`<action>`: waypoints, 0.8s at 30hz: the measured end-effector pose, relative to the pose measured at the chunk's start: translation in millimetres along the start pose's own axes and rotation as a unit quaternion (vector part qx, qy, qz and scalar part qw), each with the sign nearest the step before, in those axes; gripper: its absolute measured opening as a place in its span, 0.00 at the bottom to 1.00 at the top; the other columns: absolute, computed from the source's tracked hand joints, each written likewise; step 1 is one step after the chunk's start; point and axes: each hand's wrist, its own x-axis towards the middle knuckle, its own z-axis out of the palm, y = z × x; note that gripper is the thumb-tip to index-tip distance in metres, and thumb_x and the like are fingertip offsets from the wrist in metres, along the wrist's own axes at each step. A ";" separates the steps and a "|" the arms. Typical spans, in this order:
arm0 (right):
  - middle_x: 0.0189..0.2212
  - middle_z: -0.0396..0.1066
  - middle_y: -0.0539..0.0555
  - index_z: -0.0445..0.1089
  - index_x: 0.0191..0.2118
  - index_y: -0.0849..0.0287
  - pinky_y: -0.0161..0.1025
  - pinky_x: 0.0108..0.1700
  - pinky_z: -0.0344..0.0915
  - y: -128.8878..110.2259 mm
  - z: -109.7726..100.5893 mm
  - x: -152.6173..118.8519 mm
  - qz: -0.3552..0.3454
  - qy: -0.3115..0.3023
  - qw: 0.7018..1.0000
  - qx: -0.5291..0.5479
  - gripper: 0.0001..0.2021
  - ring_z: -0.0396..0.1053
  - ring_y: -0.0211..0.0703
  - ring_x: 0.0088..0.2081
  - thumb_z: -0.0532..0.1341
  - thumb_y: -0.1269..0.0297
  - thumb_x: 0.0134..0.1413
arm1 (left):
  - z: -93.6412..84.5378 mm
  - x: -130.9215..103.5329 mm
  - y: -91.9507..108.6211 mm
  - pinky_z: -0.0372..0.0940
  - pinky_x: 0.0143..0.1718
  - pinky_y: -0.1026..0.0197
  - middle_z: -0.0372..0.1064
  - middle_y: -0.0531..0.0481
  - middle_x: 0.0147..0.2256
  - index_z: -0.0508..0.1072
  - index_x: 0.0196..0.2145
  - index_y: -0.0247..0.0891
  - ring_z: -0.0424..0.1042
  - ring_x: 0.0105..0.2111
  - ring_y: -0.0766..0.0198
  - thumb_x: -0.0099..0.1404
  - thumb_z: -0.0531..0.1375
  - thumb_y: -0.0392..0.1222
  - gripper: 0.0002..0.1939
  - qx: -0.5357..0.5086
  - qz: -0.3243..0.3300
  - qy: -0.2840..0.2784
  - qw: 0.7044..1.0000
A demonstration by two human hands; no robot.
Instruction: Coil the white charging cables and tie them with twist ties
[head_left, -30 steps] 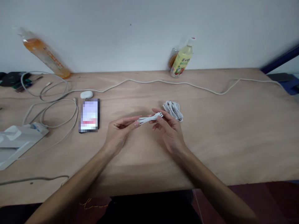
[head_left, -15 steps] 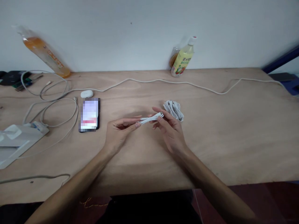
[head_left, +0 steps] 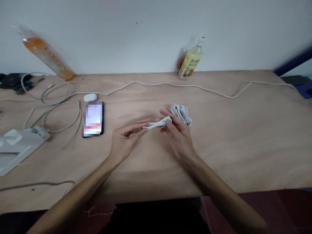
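A folded bundle of white cable (head_left: 158, 123) is held between my two hands above the middle of the table. My left hand (head_left: 126, 136) pinches the bundle's left end between thumb and fingers. At its right end, my right hand (head_left: 179, 135) has the thumb on top and the fingers behind; a small dark tip shows beside that thumb. Just beyond my right hand lies a second coiled bundle of white cable (head_left: 181, 113) on the wooden table (head_left: 231, 136).
To the left lie a phone (head_left: 93, 119), a white earbud case (head_left: 90, 97), loose cables and a white power strip (head_left: 21, 143). An orange drink bottle (head_left: 48, 58) and a yellow drink bottle (head_left: 191, 63) stand by the wall. One long cable (head_left: 165, 84) crosses the back.
The bundle has turned slightly in my fingers, so a dark tip now shows at its right end. My left fingertips have shifted a little to the right and up.
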 end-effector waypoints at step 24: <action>0.40 0.83 0.52 0.81 0.48 0.47 0.44 0.42 0.74 -2.2 3.5 -1.8 0.009 -0.015 1.000 0.017 0.14 0.77 0.47 0.42 0.72 0.47 0.62 | 4.9 0.7 -4.9 0.78 0.47 0.59 0.87 0.45 0.45 0.84 0.51 0.38 0.86 0.44 0.57 0.61 0.76 0.44 0.20 -0.041 -0.049 -0.005 0.998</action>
